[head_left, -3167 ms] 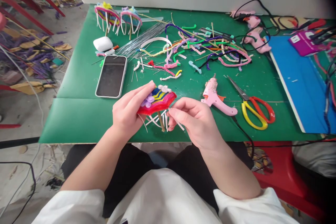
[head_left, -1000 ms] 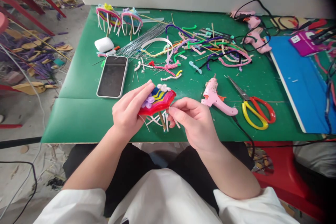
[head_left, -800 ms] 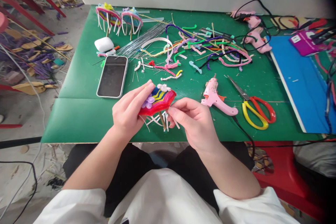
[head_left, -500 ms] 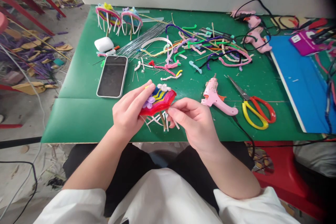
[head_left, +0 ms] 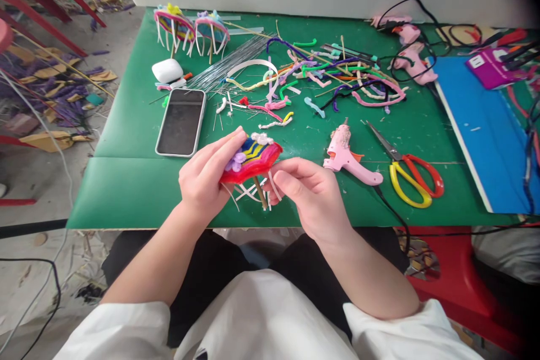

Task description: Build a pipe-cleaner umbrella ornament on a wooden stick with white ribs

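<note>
My left hand grips a small craft umbrella of red, blue and yellow pipe cleaners by its left rim, above the near edge of the green table. A wooden stick and white strips hang under its canopy. My right hand is at the canopy's right side, thumb and forefinger pinched on one of the white strips.
A phone and a white earbud case lie at the left. Two finished umbrellas stand at the back left. Loose pipe cleaners, a pink glue gun, scissors and a blue board lie to the right.
Both hands stay in place; the umbrella has tilted and risen slightly, and my right fingers have shifted a little lower along the white strips.
</note>
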Tool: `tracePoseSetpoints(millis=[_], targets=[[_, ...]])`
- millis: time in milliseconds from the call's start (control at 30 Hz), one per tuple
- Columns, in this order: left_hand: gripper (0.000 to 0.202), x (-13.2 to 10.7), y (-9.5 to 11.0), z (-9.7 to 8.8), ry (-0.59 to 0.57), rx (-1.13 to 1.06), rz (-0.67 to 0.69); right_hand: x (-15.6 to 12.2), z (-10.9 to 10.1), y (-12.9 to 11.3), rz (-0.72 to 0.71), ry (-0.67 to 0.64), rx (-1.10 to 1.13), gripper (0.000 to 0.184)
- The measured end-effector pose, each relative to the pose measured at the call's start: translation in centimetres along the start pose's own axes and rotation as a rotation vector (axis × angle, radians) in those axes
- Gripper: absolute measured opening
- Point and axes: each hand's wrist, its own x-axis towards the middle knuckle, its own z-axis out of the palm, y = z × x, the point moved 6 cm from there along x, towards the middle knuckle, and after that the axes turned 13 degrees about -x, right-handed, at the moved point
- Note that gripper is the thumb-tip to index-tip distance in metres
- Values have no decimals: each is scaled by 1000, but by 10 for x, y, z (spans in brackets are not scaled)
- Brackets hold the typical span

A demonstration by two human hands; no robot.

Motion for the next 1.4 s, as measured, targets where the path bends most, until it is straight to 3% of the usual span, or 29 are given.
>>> tracePoseSetpoints(millis=[1400], targets=[[45,0,1,2,-40,-4,-5,0,0,-1,-12,24,-67,8]])
